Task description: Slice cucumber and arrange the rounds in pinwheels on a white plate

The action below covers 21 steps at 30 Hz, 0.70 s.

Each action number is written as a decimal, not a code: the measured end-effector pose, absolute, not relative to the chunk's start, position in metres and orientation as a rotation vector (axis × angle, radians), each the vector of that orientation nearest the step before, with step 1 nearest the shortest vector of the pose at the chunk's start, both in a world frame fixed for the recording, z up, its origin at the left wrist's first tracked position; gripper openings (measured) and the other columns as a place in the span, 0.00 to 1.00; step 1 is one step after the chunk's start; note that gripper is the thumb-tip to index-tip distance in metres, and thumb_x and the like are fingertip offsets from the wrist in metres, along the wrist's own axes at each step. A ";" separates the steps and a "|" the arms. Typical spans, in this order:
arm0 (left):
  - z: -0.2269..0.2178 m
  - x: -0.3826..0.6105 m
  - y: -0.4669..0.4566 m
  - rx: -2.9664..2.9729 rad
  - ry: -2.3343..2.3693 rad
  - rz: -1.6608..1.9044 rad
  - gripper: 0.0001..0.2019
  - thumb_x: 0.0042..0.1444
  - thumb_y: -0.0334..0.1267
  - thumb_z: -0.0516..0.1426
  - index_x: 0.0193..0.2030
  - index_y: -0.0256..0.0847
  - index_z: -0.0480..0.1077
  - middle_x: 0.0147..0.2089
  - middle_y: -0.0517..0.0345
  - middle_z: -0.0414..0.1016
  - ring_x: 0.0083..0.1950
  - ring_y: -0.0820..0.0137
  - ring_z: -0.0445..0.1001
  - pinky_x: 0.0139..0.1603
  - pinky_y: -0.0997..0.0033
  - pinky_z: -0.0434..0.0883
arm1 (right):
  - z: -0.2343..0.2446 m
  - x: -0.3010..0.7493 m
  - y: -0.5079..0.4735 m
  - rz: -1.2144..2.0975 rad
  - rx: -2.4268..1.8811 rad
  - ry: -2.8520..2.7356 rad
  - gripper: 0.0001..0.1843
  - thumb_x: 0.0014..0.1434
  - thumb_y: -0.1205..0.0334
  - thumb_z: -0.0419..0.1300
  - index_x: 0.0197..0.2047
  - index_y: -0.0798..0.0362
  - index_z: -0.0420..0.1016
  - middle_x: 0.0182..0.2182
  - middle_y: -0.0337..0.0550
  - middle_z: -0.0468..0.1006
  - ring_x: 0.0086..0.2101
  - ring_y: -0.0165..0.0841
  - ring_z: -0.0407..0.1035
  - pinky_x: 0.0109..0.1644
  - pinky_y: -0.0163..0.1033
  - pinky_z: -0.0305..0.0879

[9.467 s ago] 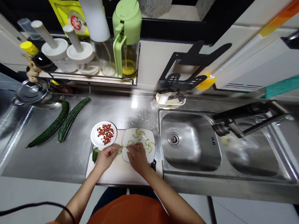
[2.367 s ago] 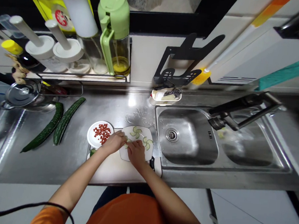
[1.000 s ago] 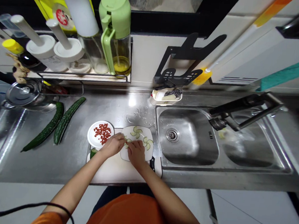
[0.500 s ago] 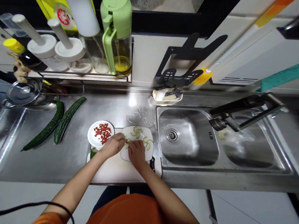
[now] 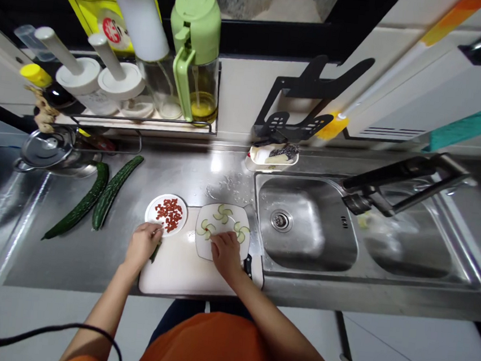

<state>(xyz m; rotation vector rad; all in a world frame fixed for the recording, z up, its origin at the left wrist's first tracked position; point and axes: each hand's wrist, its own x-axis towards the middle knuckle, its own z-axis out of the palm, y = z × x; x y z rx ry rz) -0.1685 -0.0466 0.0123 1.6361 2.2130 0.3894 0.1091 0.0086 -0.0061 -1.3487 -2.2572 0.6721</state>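
Observation:
My left hand (image 5: 142, 243) is at the left edge of the white cutting board (image 5: 180, 274), with its fingers curled over a dark green cucumber piece (image 5: 155, 250). Just above it stands a small round plate of red berries (image 5: 166, 214). My right hand (image 5: 225, 253) rests on the near part of a white square plate (image 5: 242, 247). Its fingers are bent together, and what they hold is hidden. Thin cucumber slices (image 5: 221, 215) lie on that plate in three pinwheel shapes.
Two whole cucumbers (image 5: 94, 196) lie on the steel counter to the left, near a pot with a lid (image 5: 51, 151). A double sink (image 5: 308, 227) with a black tap (image 5: 393, 184) is to the right. A rack of bottles (image 5: 147, 89) and a soap dish (image 5: 272, 156) stand at the back.
My left hand has left the square plate and moved left and nearer, to the cucumber piece at the board's edge. My right hand stays on the plate, and a third pinwheel now shows.

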 end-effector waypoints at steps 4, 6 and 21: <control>0.008 -0.172 -0.049 1.675 2.179 0.336 0.13 0.59 0.43 0.50 0.39 0.42 0.75 0.41 0.53 0.77 0.44 0.65 0.73 0.51 0.65 0.68 | -0.010 0.108 0.003 0.674 -1.325 -2.287 0.12 0.59 0.68 0.53 0.39 0.51 0.77 0.34 0.45 0.74 0.40 0.38 0.58 0.46 0.43 0.56; 0.007 -0.170 -0.046 1.727 2.160 0.295 0.14 0.60 0.42 0.50 0.40 0.43 0.76 0.41 0.54 0.77 0.45 0.65 0.73 0.51 0.66 0.68 | -0.011 0.108 0.002 0.675 -1.300 -2.291 0.11 0.59 0.67 0.53 0.39 0.52 0.77 0.34 0.45 0.74 0.40 0.38 0.58 0.46 0.43 0.56; 0.024 -0.163 -0.023 1.930 2.097 -0.147 0.15 0.60 0.38 0.48 0.35 0.40 0.75 0.37 0.51 0.75 0.43 0.64 0.72 0.48 0.69 0.66 | -0.007 0.109 -0.001 0.653 -1.315 -2.265 0.09 0.58 0.69 0.55 0.36 0.51 0.77 0.34 0.44 0.75 0.42 0.39 0.59 0.46 0.43 0.57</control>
